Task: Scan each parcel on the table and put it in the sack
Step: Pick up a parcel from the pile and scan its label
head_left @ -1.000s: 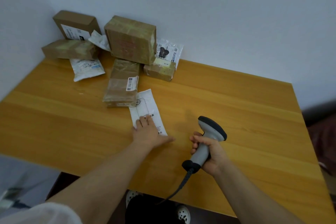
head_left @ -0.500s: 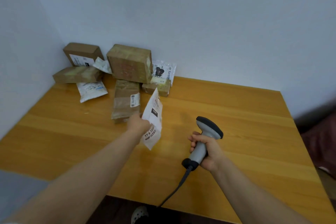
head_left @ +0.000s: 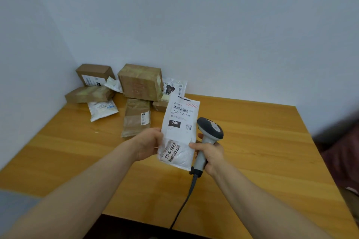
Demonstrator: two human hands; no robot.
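Note:
My left hand [head_left: 148, 143] grips the left edge of a white mailer bag [head_left: 179, 132] and holds it upright above the table, label side facing me, barcode near its top. My right hand [head_left: 210, 154] grips the handle of a grey barcode scanner [head_left: 208, 136], whose dark head sits just right of the mailer; a right finger touches the mailer's right edge. More parcels lie in the far left corner: a large taped brown box [head_left: 140, 81], a flat brown parcel [head_left: 137, 117], a labelled box [head_left: 94, 74], a white pouch [head_left: 102, 108]. No sack is in view.
The wooden table [head_left: 252, 141] meets white walls at the back and left. The scanner's cable [head_left: 182, 205] trails over the near table edge. A dark blurred object [head_left: 342, 153] stands beyond the table's right side.
My left hand lifted the white mailer off the table, turned its label towards me and brought it up beside the scanner. My right hand moved the scanner closer to it.

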